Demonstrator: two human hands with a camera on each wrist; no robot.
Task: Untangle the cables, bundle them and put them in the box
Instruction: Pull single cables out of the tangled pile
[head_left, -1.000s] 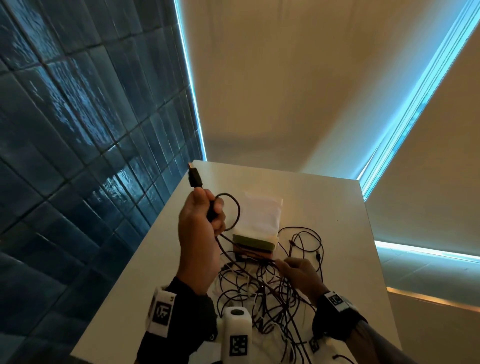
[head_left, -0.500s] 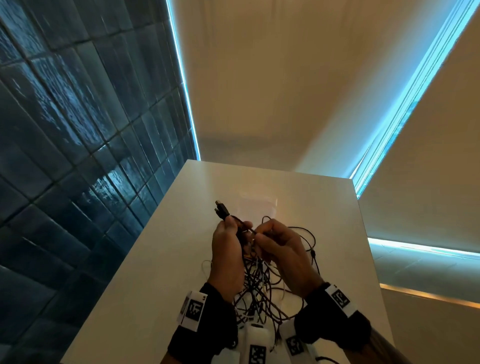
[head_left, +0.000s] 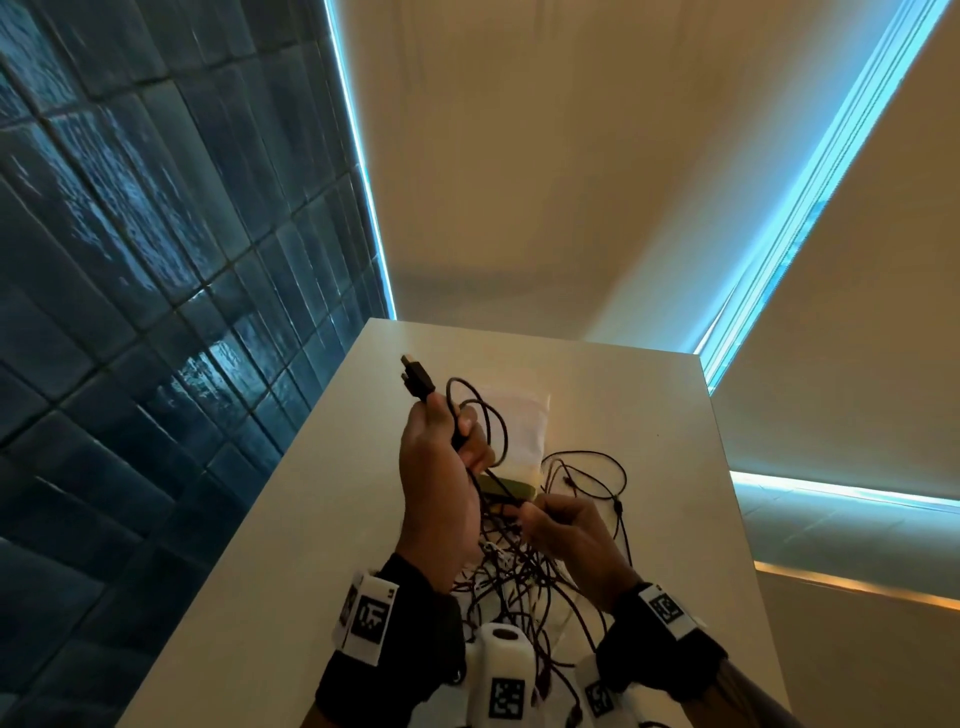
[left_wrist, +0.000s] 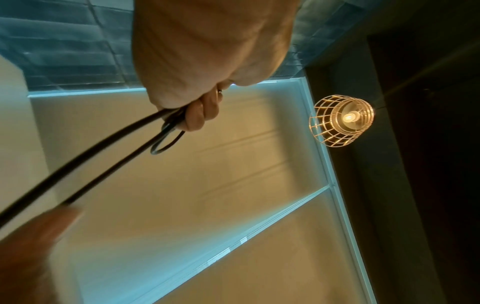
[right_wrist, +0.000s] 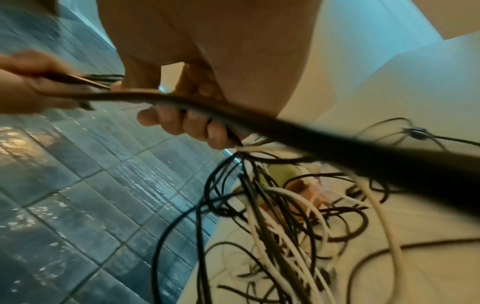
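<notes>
Head view: the left hand (head_left: 439, 483) grips a black cable (head_left: 480, 426) near its plug (head_left: 417, 378). The right hand (head_left: 571, 540) pinches strands of the tangle (head_left: 519, 582). The cables look light and limp, best held by the stiff plug.

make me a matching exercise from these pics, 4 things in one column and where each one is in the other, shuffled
Things:
1. black plug
2. left hand
3. right hand
4. tangle of cables

Places or states:
a. lying on the white table
b. pinches a thin cable low, over the pile
c. sticks up above a fist
d. raised, grips a looped black cable

Pairs: 1-c, 2-d, 3-b, 4-a
</notes>
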